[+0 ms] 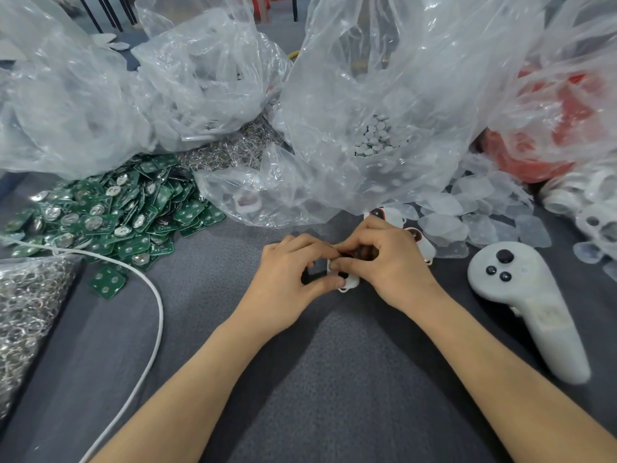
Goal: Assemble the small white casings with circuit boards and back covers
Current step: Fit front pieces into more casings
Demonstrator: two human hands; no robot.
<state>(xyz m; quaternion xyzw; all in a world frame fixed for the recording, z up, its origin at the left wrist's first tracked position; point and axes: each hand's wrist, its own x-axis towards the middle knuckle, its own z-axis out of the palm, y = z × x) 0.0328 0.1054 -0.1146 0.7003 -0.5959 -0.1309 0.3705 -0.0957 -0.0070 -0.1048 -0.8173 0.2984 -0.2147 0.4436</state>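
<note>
Casing, small and white, is at the middle of the table, pinched between both hands. My left hand curls thumb and fingers round its near side, and my right hand curls over its top, fingertips pressing in. Whether a board is seated inside I cannot tell. I'd press evenly along the rim and hold the shell steady, so nothing skews. Toward the far edge a clear bag holds small white discs. At the left edge another bag holds metal rings. Circuit boards lie loose, unbagged.
</note>
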